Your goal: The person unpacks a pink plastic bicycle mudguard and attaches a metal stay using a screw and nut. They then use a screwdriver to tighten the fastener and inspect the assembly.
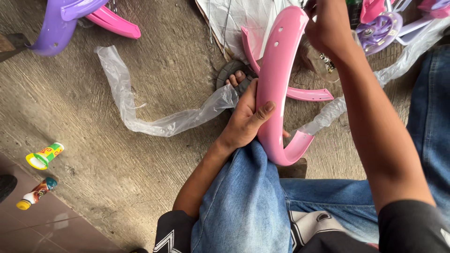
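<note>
Knees: blue denim legs fill the near edge; person seated low over bare concrete floor.
Left hand: left hand wraps the pink fender at its lower curve, thumb across the glossy face, fingers behind; closed firmly on it.
Fender position: stands nearly upright between the knees, lower tip down by a dark block, upper end rising to the other hand.
Right hand: right hand sits at the fender's top end, curled over it; whether it pinches the fender or something small there, cannot tell.
Doing it well: my judgement, keep the lower grip steady so the top end does not swing, and keep the painted face off the concrete.
Mid ground: foot in grey sandal; loose clear plastic sleeve; second pink fender lying flat.
Left side: two small tubes near the tiles.
Far: purple fender, purple wheel.
</note>
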